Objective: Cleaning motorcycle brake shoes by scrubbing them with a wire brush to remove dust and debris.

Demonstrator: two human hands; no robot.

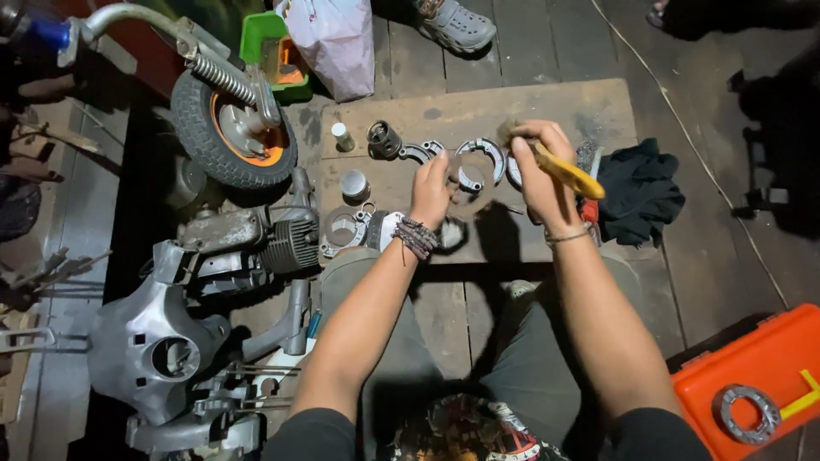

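Note:
My left hand [431, 189] holds a round, flat, brownish ring-shaped part [469, 179] up over a wooden board [547, 107]. My right hand [538, 166] grips a brush with a yellow handle [568, 175], its bristle end [510, 130] close to the top of the ring. Beaded bracelets sit on my left wrist and a thin band on my right. Curved metal brake shoes [483, 155] lie on the board just beyond my hands.
On the board lie a cylinder part [383, 139], a small white bottle [342, 136], a metal cup [354, 184] and a black cloth [639, 189]. A dismantled scooter's wheel [232, 128], engine [256, 239] and grey body shell [154, 341] lie left. An orange case [760, 376] sits lower right. Another person's shoe [457, 26] is at the top.

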